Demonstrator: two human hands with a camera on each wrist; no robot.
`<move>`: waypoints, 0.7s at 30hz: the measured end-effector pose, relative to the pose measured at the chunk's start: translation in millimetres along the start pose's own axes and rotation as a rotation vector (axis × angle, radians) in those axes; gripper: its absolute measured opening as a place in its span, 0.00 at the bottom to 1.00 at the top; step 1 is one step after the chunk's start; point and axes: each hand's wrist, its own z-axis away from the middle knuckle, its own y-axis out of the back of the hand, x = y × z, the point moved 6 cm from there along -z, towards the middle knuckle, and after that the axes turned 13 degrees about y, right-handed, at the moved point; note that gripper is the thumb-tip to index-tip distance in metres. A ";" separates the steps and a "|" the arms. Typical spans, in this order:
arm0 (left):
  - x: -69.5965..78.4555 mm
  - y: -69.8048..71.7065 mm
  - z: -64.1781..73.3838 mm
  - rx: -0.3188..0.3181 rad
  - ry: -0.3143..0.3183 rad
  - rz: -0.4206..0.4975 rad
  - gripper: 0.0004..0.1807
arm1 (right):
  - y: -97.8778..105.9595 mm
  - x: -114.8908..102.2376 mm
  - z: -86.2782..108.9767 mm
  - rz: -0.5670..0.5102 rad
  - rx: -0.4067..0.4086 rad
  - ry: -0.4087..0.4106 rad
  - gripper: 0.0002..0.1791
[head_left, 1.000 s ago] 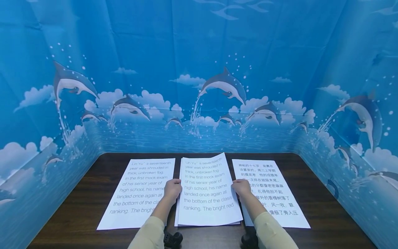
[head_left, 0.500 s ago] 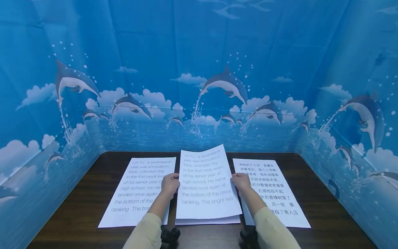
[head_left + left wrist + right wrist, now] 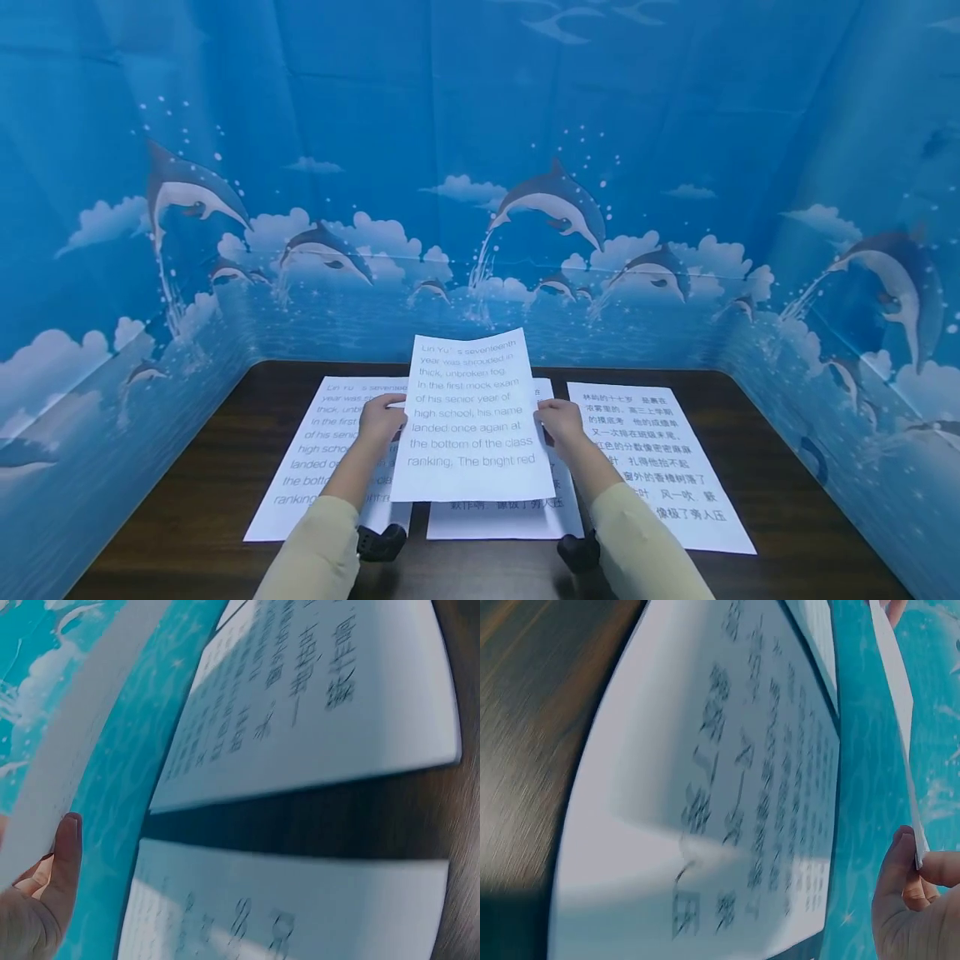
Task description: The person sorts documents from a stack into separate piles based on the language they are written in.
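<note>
Above middle Chinese-text page [image 3: 506,525], English-text sheet [image 3: 472,417] held up, tilted toward person. Left hand [image 3: 380,422], curled, pinches its left edge; right hand [image 3: 562,423] likewise its right edge. Light, matched pinches seem best; hands should move level together, lest sheet buckle.

So the held sheet [image 3: 472,417] looks like plain white paper, smooth and matt, and the middle sheet [image 3: 502,527], left sheet [image 3: 318,454] and right sheet [image 3: 678,467] pretty much match it. Tabletop [image 3: 198,492] is dark wood-look, streaky grain, soft sheen. Backdrop [image 3: 375,100] seems like creased cloth, sleeves [image 3: 318,546] matt fabric, wrist gadgets [image 3: 384,543] black plastic-looking.
</note>
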 end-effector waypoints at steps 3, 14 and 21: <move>16.8 20.1 29.6 -0.018 0.014 0.011 0.23 | -9.5 -7.2 0.3 -0.009 -0.002 0.008 0.14; 24.9 67.4 39.0 0.000 0.013 0.002 0.23 | -47.9 -26.2 4.3 -0.156 -0.055 -0.002 0.13; 17.4 93.2 33.7 -0.010 -0.010 -0.011 0.23 | -70.4 -37.7 14.2 -0.188 -0.122 0.011 0.13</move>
